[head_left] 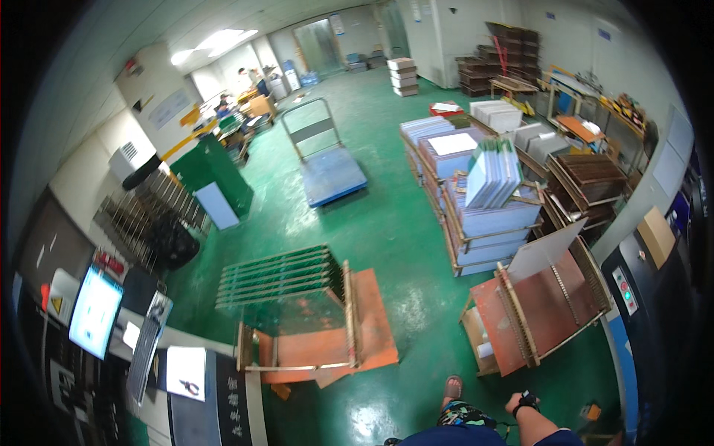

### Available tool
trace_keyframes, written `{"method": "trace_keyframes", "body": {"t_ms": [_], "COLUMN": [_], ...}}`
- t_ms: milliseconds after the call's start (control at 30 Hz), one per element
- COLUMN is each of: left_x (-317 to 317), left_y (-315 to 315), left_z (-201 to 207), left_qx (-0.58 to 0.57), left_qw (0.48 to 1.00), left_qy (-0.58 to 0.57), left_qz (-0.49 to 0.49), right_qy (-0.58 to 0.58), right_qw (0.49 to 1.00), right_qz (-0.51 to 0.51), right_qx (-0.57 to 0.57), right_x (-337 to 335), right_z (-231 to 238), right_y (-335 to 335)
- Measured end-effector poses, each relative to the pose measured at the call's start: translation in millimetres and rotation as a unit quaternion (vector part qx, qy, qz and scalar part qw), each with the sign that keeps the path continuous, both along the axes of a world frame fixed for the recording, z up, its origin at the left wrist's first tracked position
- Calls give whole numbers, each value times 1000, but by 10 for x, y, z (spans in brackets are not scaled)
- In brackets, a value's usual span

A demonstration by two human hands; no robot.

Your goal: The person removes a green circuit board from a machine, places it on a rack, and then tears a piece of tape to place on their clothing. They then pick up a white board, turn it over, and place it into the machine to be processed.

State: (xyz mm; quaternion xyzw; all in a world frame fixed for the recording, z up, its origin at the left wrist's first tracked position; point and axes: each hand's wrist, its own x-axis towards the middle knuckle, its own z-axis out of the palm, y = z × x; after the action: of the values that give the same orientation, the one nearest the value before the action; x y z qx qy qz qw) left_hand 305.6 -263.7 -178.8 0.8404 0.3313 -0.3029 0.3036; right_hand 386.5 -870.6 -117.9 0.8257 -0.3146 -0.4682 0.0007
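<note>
My right hand (515,403), with a dark band on its wrist, hangs low beside my leg at the bottom edge. It is small in the view, and its fingers are not clear enough to tell whether they are curled or apart. Nothing shows in it. My left hand is out of view. Nearest to the right hand stands a slotted rack with an orange-brown board (532,316), and a pale grey panel (548,254) leans upright in it. To the left, another rack with an orange base (375,320) holds several green panels (279,275) on edge.
Stacks of blue-white panels (491,223) stand at the right, with more panels on top. Ahead is a blue flatbed trolley (333,177). A desk with a monitor (97,312) and keyboard (145,357) is at left; a dark machine with lit buttons (625,290) is at right.
</note>
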Motion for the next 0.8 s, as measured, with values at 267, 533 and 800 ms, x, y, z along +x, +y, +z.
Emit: {"method": "trace_keyframes", "body": {"t_ms": [267,533,800], "left_x": [1783,2887,3240], "left_y": [-1817,-2417,-2245], "left_z": [379,574,-43], "left_qx": [-134,-156,-99], "left_qw": [980,978,988], "left_qy": [-46,-74,60], "left_qz": [-143,-114,-104], "right_qy": [137,-31,-155], "right_qw": [968,946,918], "right_qz": [19,-273,-315], "right_qx": [207,173,185], "right_x": [-1608,-205,1672], "right_z": [-882,-780,-565], "right_y": [-968,-771,-822]}}
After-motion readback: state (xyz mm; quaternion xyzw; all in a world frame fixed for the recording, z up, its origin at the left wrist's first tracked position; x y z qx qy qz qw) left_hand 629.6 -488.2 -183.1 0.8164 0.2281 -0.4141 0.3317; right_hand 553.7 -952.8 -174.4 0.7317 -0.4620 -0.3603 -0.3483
